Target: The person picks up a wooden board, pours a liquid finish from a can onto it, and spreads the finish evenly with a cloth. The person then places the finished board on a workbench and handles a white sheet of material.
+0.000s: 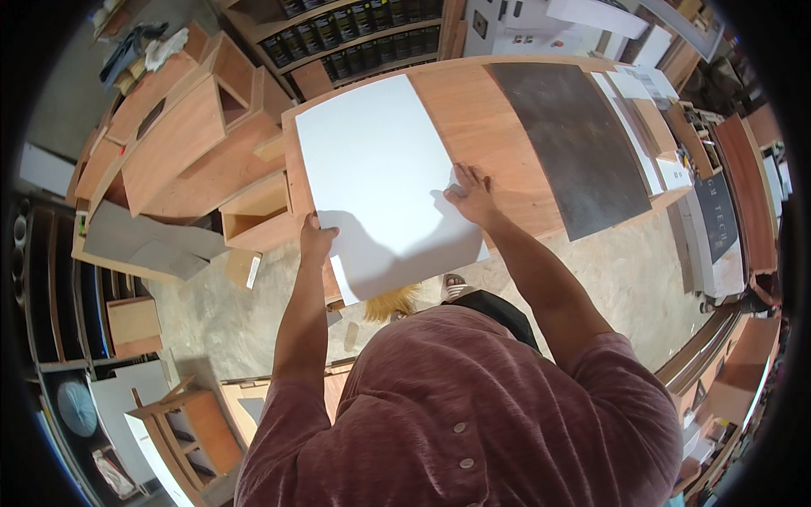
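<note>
A large white rectangular sheet lies on the plywood-topped table, its near end reaching past the table's front edge. At the sheet's left edge, my left hand grips it with the thumb on top; the other fingers are mostly hidden. My right hand rests at the right edge, thumb on the white surface and fingers spread toward the bare wood. Shadows of my head and arms fall across the sheet's near half. Farther right on the table is a dark brown-black panel.
Wooden cabinet pieces crowd the left side, with an open wooden box by the table. Narrow boards lie at the table's right end. Shelves of dark containers stand behind. A broom's yellow bristles show below the sheet.
</note>
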A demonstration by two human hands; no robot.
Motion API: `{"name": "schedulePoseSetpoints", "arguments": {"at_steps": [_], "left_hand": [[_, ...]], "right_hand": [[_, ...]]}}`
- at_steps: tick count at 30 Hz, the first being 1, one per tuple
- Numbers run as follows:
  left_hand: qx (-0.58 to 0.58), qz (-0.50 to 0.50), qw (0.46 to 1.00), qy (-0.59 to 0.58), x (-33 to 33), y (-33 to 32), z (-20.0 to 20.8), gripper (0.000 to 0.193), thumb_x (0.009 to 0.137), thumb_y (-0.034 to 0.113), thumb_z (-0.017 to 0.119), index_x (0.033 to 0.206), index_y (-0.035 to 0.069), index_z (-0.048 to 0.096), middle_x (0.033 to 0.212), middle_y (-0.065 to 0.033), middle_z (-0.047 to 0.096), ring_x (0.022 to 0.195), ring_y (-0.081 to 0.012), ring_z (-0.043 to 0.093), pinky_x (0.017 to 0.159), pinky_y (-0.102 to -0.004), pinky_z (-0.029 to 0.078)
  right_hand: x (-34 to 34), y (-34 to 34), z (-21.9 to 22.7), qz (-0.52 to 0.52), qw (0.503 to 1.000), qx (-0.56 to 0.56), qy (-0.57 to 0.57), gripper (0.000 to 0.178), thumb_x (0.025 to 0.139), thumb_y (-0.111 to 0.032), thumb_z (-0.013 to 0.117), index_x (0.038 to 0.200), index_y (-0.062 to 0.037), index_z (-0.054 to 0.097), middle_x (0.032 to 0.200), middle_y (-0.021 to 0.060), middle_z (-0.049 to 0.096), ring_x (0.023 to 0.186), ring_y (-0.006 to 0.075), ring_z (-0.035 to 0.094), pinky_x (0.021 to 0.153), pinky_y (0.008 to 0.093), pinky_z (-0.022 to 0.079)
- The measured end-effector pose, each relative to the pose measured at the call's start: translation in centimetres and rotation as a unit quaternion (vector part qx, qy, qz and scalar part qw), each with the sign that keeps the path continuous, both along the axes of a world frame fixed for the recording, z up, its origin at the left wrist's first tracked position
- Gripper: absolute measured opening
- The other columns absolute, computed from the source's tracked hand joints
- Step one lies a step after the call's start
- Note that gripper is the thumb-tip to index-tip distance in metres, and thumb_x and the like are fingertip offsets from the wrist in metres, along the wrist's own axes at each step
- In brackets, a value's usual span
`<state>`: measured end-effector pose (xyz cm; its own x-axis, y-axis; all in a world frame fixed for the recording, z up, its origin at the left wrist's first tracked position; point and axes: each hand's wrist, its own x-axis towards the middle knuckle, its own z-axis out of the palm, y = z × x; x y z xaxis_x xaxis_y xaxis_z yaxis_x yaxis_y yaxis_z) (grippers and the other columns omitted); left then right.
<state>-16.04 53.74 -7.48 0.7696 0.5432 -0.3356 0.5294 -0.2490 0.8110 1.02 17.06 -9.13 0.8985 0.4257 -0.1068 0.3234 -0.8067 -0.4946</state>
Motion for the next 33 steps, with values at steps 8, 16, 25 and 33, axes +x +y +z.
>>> {"name": "schedulePoseSetpoints", "arguments": {"at_steps": [8, 16, 25, 33], "left_hand": [[0.468, -0.09, 0.879, -0.001, 0.0, -7.8, 1.3, 0.084, 0.086, 0.034, 0.073, 0.156, 0.008, 0.035, 0.155, -0.0283, 0.034, 0.148, -0.0518, 0.022, 0.112, -0.0662, 0.032], [0.471, -0.283, 0.834, 0.047, -0.5, -12.6, 0.3, 0.09, 0.09, 0.047, 0.065, 0.161, 0.011, 0.024, 0.163, -0.0298, 0.02, 0.149, -0.0551, 0.017, 0.113, -0.0752, 0.018], [0.436, -0.315, 0.833, 0.128, 0.6, -13.2, 1.5, 0.111, 0.081, 0.054, 0.074, 0.161, 0.003, 0.017, 0.165, -0.03, 0.011, 0.154, -0.0501, 0.004, 0.121, -0.0664, 0.006], [0.404, -0.331, 0.823, 0.225, 1.3, -13.6, 2.5, 0.126, 0.077, 0.064, 0.074, 0.163, 0.005, 0.003, 0.167, -0.0284, 0.001, 0.155, -0.0468, -0.001, 0.123, -0.0623, 0.002]], "right_hand": [[-1.7, -0.7, -0.6, -0.026, 0.996, 0.041, -0.07, 0.085, 0.091, -0.055, 0.059, 0.153, -0.0016, 0.038, 0.162, 0.0166, 0.033, 0.152, 0.0403, 0.022, 0.121, 0.0636, 0.006], [-5.4, 1.3, 2.1, 0.061, 0.991, 0.018, -0.116, 0.093, 0.086, -0.054, 0.068, 0.155, 0.0, 0.035, 0.163, 0.0202, 0.029, 0.154, 0.0368, 0.02, 0.122, 0.0623, 0.009], [-0.3, 6.6, 2.6, 0.262, 0.958, 0.002, -0.116, 0.089, 0.096, -0.063, 0.048, 0.157, -0.0006, 0.032, 0.166, 0.0165, 0.028, 0.155, 0.0326, 0.021, 0.126, 0.05, 0.012], [13.9, 14.2, 2.6, 0.242, 0.967, -0.049, -0.065, 0.089, 0.101, -0.064, 0.038, 0.161, -0.001, 0.02, 0.17, 0.0144, 0.017, 0.158, 0.032, 0.011, 0.128, 0.045, 0.006]]}}
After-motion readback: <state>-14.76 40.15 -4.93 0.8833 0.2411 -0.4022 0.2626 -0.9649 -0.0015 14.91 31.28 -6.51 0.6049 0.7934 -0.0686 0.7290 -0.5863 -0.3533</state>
